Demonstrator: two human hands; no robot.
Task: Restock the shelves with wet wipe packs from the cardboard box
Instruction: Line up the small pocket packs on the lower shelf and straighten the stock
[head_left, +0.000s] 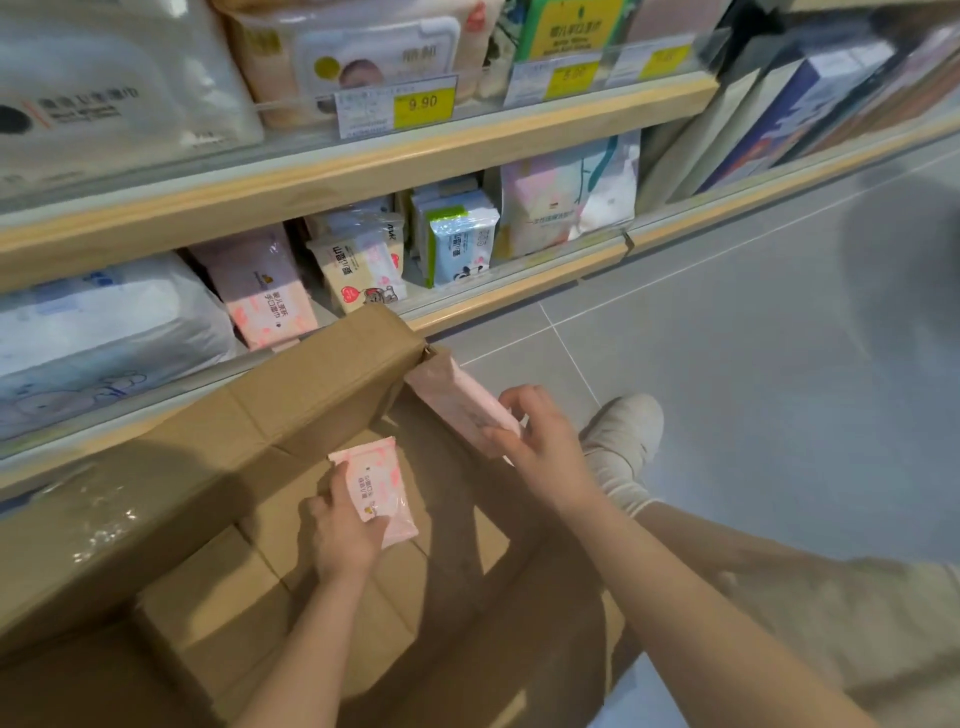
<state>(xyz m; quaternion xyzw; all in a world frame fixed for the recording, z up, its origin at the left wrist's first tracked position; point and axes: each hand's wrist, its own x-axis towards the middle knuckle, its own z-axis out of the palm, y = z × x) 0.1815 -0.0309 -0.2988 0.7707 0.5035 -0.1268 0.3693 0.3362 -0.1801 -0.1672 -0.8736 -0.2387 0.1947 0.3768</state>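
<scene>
two pink wet wipe packs sit in my hands over the open cardboard box (322, 374), whose raised flap blocks the lower shelf (519, 296). my left hand (340, 525) pinches a flat pack (382, 488), long axis toward the shelf; my right hand (535, 436) grips an edge-on pack (457, 400) by the box's right wall.

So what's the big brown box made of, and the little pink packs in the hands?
The big brown box looks like matte cardboard: creased flaps, with shiny clear tape on one. The small pink pack in the left hand seems to be soft glossy plastic film, with a crimped edge. The right hand holds another pink pack.
</scene>
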